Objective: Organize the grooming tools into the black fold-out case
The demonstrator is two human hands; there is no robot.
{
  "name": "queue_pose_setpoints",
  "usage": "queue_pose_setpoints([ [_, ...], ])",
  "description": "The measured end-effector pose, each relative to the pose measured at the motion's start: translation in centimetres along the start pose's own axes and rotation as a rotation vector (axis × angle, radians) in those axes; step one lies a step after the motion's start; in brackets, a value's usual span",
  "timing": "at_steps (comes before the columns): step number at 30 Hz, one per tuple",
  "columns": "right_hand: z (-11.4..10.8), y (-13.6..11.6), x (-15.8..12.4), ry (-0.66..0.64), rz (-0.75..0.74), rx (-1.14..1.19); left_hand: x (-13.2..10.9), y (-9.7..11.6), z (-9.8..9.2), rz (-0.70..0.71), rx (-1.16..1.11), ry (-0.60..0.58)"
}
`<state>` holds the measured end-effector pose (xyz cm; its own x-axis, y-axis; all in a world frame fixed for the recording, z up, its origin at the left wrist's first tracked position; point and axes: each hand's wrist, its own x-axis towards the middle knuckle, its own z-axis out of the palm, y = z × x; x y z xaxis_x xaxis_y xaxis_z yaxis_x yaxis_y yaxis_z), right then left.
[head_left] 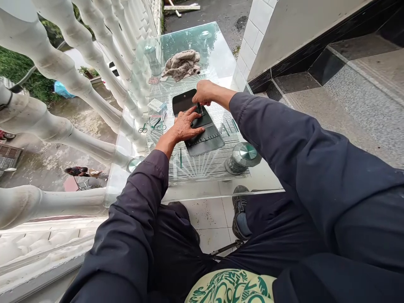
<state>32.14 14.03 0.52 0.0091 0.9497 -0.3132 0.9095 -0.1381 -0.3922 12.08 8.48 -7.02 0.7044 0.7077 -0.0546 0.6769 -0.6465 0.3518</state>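
A dark green tool case lies unfolded on the glass table. My left hand rests flat on the case, fingers stretched out, pressing it down. My right hand is closed in a pinch on a small dark tool that it holds at the case's upper part, just beyond my left fingers. Small scissors and other thin tools lie left of the case. Several slim green tools lie to its right, and a single thin one lies near the front.
A crumpled beige cloth lies at the table's far end. A small card packet sits left of the case. White balusters run along the left side. A tiled pillar and dark steps stand to the right. My knees and shoe show under the glass.
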Motion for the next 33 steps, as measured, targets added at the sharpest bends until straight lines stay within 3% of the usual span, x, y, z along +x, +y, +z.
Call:
queue_pose_setpoints([
  [3,-0.3,-0.2,-0.3,0.039,0.042,-0.087,-0.1,-0.1,0.0,0.005,0.001,-0.007],
  [9,-0.4,0.4,-0.2,-0.009,0.052,-0.024,-0.3,0.1,-0.2,0.007,-0.011,-0.014],
  [19,0.5,1.4,-2.2,0.131,0.027,-0.015,-0.4,0.4,-0.1,0.000,-0.047,0.003],
  [33,1.2,1.8,-2.8,-0.011,-0.018,-0.149,-0.4,0.0,-0.1,-0.016,-0.098,0.008],
])
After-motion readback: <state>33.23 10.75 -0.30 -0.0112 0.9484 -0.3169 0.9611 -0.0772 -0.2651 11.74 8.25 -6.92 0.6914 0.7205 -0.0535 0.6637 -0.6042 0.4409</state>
